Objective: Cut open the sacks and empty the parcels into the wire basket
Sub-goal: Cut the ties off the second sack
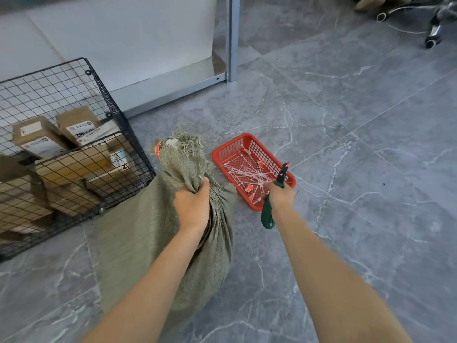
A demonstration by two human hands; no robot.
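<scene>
My left hand point(191, 206) has its fingers clenched round the gathered neck of the olive-green woven sack point(153, 243), which stands on the grey marbled floor point(358, 169) just beside the black wire basket point(116, 115) of brown cardboard parcels point(74, 125). My right hand point(282, 196) grips a green-handled cutter point(267, 214) over a red plastic tray point(230, 142).

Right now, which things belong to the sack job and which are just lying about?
Job: sack, gripped by left hand; green cutter in right hand; wire basket; parcels; red tray of cut ties.
Lying about: chair wheels; metal rack post.
</scene>
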